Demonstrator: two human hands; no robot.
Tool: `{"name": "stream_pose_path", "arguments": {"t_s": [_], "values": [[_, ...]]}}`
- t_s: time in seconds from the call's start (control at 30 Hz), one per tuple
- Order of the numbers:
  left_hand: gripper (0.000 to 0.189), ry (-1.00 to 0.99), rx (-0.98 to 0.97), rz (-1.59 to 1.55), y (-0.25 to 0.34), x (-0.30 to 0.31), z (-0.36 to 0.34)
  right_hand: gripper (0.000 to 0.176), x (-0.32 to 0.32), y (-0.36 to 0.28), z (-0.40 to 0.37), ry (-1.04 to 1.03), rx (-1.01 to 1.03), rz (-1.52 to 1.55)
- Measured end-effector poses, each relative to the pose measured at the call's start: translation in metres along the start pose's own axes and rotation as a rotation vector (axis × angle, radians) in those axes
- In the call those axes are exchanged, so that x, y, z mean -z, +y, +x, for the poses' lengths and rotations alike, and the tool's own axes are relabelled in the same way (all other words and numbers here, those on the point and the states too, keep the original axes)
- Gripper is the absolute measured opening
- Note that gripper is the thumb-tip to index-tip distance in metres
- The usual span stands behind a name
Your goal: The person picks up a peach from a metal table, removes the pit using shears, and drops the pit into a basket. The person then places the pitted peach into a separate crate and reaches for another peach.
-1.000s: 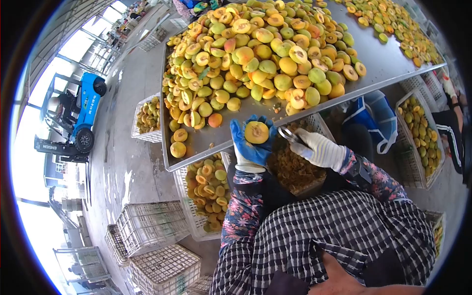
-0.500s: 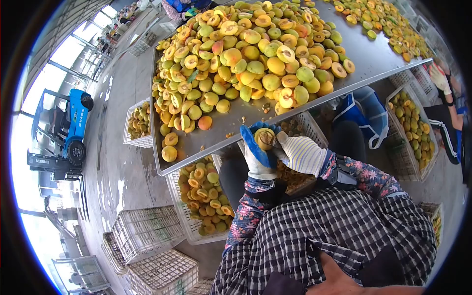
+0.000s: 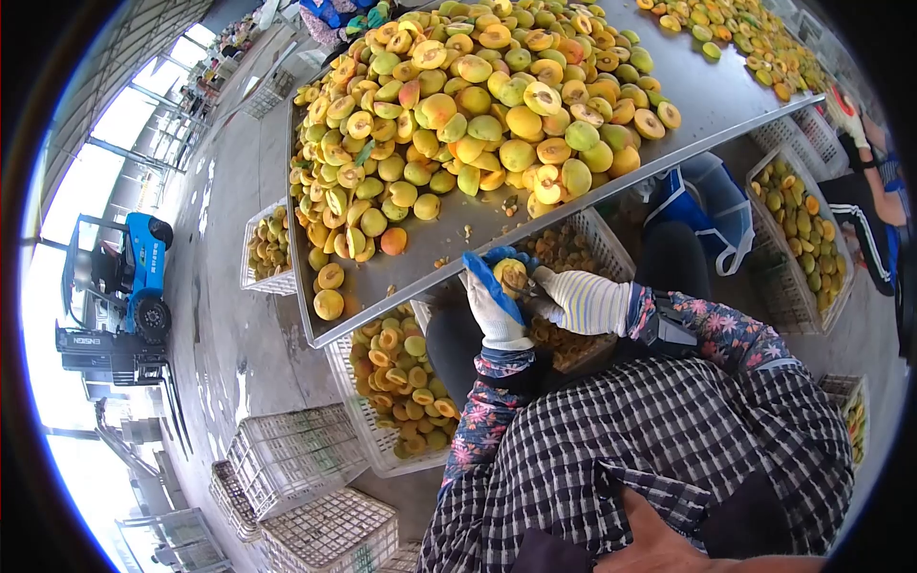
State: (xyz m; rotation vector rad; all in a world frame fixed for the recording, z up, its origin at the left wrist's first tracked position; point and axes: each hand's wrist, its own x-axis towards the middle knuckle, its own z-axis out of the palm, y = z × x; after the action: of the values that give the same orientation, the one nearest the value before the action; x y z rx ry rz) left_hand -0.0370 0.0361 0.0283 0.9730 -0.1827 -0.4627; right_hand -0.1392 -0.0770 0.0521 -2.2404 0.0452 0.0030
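Observation:
My left hand (image 3: 496, 313), in a white glove with a blue palm, cups a yellow apricot half (image 3: 510, 273) near the table's front edge. My right hand (image 3: 590, 304), in a striped glove with grey fingertips, is closed against the fruit's right side. Something small and dark shows between those fingertips and the flesh, too small to name. Below both hands stands a crate (image 3: 612, 246) with brownish pieces in it. Beyond the edge, a large heap of whole and halved apricots (image 3: 458, 124) covers much of the metal table (image 3: 458, 222).
A white crate of apricot halves (image 3: 341, 368) stands left of my knees. Stacked crates (image 3: 296, 458) sit further left, and a blue forklift (image 3: 143, 277) beyond. At right are a blue bag (image 3: 712, 205), a fruit crate (image 3: 764, 277) and another person's gloved hand (image 3: 844, 113).
The apricot half has turned in my left hand, showing more yellow flesh. My right hand's fingertips have shifted to its lower right side. The whole view has tilted slightly.

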Motion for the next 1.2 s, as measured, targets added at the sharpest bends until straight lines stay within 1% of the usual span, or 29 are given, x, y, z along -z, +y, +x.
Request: {"name": "stream_pose_path", "arguments": {"t_s": [0.07,0.1,0.2,0.23,0.33,0.37,0.4,0.47,0.53,0.57,0.63,0.67,0.7,0.73,0.8,0.83,0.87,0.9,0.93,1.0,1.07,1.13,1.2], "values": [[0.05,-0.036,0.02,0.08,0.005,0.0,0.001,0.025,0.005,0.003,0.002,-0.069,-0.043,0.004],[0.051,-0.054,0.031,0.119,0.007,-0.001,-0.001,0.025,0.004,0.005,0.0,-0.043,0.019,0.068],[0.052,0.015,0.067,-0.144,0.006,-0.007,-0.005,0.026,0.003,0.013,0.003,0.027,0.225,0.241],[0.052,-0.096,-0.014,-0.137,0.001,-0.002,-0.003,0.028,-0.011,0.012,0.003,0.067,0.128,0.428],[0.051,-0.017,-0.209,0.076,-0.003,-0.003,-0.004,0.03,0.004,-0.032,0.0,-0.115,-0.401,0.835],[0.051,0.007,-0.233,0.128,-0.001,-0.005,-0.005,0.031,0.009,-0.034,0.0,-0.17,-0.471,0.823],[0.05,0.031,-0.259,0.179,0.001,-0.008,-0.007,0.03,0.005,-0.024,0.002,-0.118,-0.27,0.665],[0.049,0.019,-0.228,0.255,0.005,-0.006,-0.008,0.03,-0.007,0.001,0.005,-0.021,0.126,0.338],[0.049,-0.061,-0.11,0.302,0.01,0.001,-0.004,0.029,-0.008,0.016,0.008,-0.094,0.049,0.235],[0.049,-0.049,-0.055,0.237,0.011,0.001,-0.005,0.028,-0.005,0.015,0.009,-0.132,0.011,0.184],[0.049,-0.023,0.048,0.106,0.015,-0.002,-0.003,0.028,0.001,0.011,0.007,-0.121,0.069,0.316],[0.05,0.009,0.023,0.088,0.016,-0.004,-0.004,0.028,0.004,0.009,0.007,-0.118,0.099,0.384],[0.05,0.042,-0.005,0.07,0.017,-0.008,-0.006,0.033,-0.004,0.023,0.015,-0.046,0.225,0.302],[0.05,0.079,-0.04,0.053,0.016,-0.011,-0.006,0.034,-0.003,0.028,0.008,-0.014,0.15,0.122],[0.051,-0.033,-0.109,-0.051,-0.002,0.007,0.006,0.038,0.009,0.005,0.004,0.041,0.077,-0.229],[0.05,-0.026,-0.161,0.114,0.006,0.005,0.002,0.039,0.002,0.001,0.003,0.039,0.033,-0.243],[0.049,0.079,-0.142,0.263,0.009,0.003,-0.001,0.041,-0.002,0.001,0.002,0.036,-0.002,-0.265],[0.043,0.036,-0.112,0.158,0.002,0.007,0.003,0.038,-0.005,0.002,0.001,0.043,0.034,-0.297],[0.04,0.067,-0.132,0.126,0.005,-0.001,0.004,0.035,-0.004,0.004,0.0,0.056,0.059,-0.33],[0.035,-0.019,0.292,0.227,0.001,0.022,0.019,0.032,-0.001,0.007,0.002,-0.06,0.059,-0.352],[0.04,-0.046,0.291,0.38,-0.003,0.025,0.026,0.027,-0.013,0.034,0.002,0.002,0.211,-0.254],[0.041,-0.131,0.293,0.166,-0.005,0.025,0.028,0.028,-0.024,0.037,0.004,0.016,0.175,0.216],[0.038,-0.151,0.177,0.255,-0.013,0.027,0.03,0.031,-0.01,0.004,-0.003,-0.181,-0.201,0.629]]}}
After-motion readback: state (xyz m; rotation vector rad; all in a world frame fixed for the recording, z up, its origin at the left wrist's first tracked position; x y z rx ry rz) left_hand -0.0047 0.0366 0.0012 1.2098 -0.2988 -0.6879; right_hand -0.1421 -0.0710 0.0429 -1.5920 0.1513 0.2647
